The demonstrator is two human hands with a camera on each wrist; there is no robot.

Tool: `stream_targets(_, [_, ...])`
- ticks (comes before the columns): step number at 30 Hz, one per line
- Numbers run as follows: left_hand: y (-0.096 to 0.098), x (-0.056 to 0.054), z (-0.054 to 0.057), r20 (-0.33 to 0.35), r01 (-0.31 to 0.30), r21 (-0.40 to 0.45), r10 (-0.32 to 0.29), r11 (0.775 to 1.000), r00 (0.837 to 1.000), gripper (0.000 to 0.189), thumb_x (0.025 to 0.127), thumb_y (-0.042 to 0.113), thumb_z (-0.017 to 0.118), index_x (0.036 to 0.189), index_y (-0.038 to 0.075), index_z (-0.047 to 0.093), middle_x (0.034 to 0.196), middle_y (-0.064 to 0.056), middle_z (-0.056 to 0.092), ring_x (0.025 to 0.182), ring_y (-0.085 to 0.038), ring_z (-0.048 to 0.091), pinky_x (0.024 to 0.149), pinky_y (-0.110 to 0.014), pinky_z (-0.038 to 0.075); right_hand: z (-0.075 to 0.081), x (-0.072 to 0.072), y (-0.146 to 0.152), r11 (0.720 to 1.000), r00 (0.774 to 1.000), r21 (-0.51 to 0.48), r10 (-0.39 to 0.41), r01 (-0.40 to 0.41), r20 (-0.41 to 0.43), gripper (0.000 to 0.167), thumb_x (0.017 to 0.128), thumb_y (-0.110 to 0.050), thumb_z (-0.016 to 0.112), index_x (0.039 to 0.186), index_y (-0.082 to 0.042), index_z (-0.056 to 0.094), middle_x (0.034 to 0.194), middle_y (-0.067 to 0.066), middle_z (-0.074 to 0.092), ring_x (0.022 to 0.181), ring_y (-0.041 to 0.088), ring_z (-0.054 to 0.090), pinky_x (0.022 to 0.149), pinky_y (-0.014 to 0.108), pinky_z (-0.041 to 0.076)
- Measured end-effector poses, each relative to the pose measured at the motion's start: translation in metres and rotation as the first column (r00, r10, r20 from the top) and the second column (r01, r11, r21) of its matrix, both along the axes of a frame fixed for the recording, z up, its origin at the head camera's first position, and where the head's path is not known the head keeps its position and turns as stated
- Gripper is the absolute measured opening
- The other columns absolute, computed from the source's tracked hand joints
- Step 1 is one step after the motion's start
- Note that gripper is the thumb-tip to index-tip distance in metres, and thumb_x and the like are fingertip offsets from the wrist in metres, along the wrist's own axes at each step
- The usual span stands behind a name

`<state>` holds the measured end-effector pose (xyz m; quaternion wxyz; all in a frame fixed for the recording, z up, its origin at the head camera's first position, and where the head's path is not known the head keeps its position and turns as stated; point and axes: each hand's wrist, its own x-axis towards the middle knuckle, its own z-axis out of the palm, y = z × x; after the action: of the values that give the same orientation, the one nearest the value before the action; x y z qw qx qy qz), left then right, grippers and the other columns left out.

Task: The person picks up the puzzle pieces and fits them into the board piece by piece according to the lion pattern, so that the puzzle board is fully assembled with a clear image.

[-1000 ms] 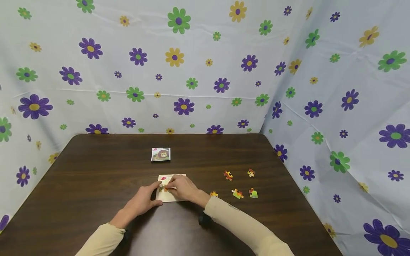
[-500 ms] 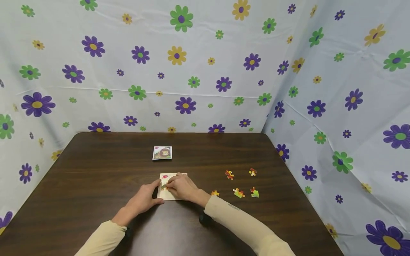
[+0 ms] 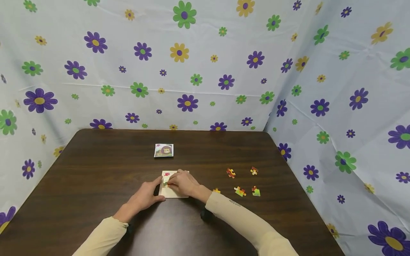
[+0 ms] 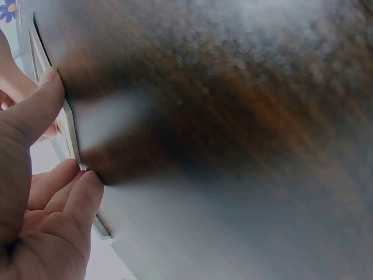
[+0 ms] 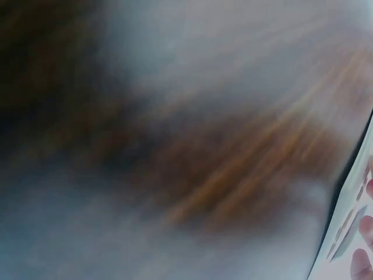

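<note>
A pale, square puzzle board [image 3: 174, 193] lies on the dark wooden table, with a picture corner of pink and green showing at its upper left. My left hand [image 3: 145, 195] holds the board at its left side. In the left wrist view, the thumb [image 4: 48, 96] and bent fingertips [image 4: 86, 184] meet the thin edge. Over the board, my right hand [image 3: 185, 184] has its fingertips together on a small jigsaw piece, mostly hidden under them. Only the right fingertips [image 5: 366, 227] enter the right wrist view, above the board's surface.
Several loose jigsaw pieces in orange, yellow and green lie to the right, among them a green-cornered piece [image 3: 256, 191] and a red-orange piece [image 3: 230, 173]. Behind the board is a small lion picture card [image 3: 163, 150]. A flowered curtain [image 3: 198, 67] borders the table [image 3: 105, 170].
The right fingertips have shifted slightly on the board, and the orange seen under them is now mostly covered. The left hand stays at the board's edge. The head view has tilted slightly.
</note>
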<state>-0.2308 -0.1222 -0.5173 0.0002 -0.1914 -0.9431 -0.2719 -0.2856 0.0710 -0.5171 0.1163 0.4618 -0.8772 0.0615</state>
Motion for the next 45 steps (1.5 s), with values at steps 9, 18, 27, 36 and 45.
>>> stream_targets(9, [0.003, -0.004, 0.002, -0.03, 0.024, -0.006, -0.024, 1.0, 0.999, 0.069, 0.074, 0.022, 0.083, 0.129, -0.005, 0.052, 0.11, -0.021, 0.065, 0.097, -0.038, 0.064, 0.081, -0.049, 0.051, -0.001, -0.003, 0.003, 1.0, 1.0, 0.019, 0.001, -0.001, -0.013, 0.014, 0.09, -0.023, 0.068, 0.098, -0.019, 0.078, 0.099, -0.01, 0.072, 0.085, 0.009, 0.059, 0.069, 0.018, 0.042])
stream_targets(18, [0.0, -0.002, -0.004, 0.014, 0.016, -0.018, -0.016, 1.0, 1.0, 0.07, 0.075, 0.023, 0.083, 0.129, -0.007, 0.051, 0.114, -0.023, 0.064, 0.101, -0.038, 0.062, 0.084, -0.05, 0.05, 0.021, -0.012, 0.014, 0.998, 0.982, -0.044, -0.032, 0.041, 0.189, 0.023, 0.091, -0.023, 0.067, 0.109, -0.011, 0.073, 0.106, -0.001, 0.071, 0.098, 0.01, 0.063, 0.085, 0.022, 0.046])
stream_targets(27, [-0.007, -0.003, -0.002, 0.015, 0.003, -0.029, -0.003, 1.0, 1.0, 0.071, 0.074, 0.023, 0.083, 0.129, -0.01, 0.051, 0.115, -0.027, 0.062, 0.103, -0.04, 0.061, 0.085, -0.05, 0.05, 0.06, -0.058, 0.101, 0.956, 0.926, -0.126, -0.214, 0.264, 0.312, 0.019, 0.09, -0.015, 0.066, 0.103, -0.002, 0.073, 0.101, 0.009, 0.071, 0.097, 0.023, 0.065, 0.087, 0.037, 0.05])
stream_targets(36, [-0.006, -0.007, 0.004, 0.017, 0.026, -0.035, -0.026, 0.999, 1.0, 0.072, 0.075, 0.022, 0.082, 0.129, -0.012, 0.049, 0.119, -0.029, 0.06, 0.105, -0.041, 0.06, 0.087, -0.05, 0.049, 0.045, -0.058, 0.178, 0.834, 0.731, 0.078, -0.52, 0.546, 0.442, 0.023, 0.091, -0.019, 0.066, 0.106, -0.001, 0.069, 0.1, 0.012, 0.068, 0.089, 0.026, 0.063, 0.08, 0.041, 0.052])
stream_targets(45, [-0.003, -0.011, 0.003, 0.019, 0.046, -0.033, -0.046, 0.998, 0.999, 0.072, 0.076, 0.022, 0.082, 0.13, -0.013, 0.048, 0.12, -0.03, 0.059, 0.107, -0.041, 0.06, 0.087, -0.05, 0.049, 0.036, -0.049, 0.192, 0.695, 0.566, 0.309, -0.713, 0.649, 0.414, 0.041, 0.082, -0.041, 0.072, 0.061, -0.007, 0.064, 0.057, -0.002, 0.05, 0.057, 0.014, 0.042, 0.053, 0.026, 0.038])
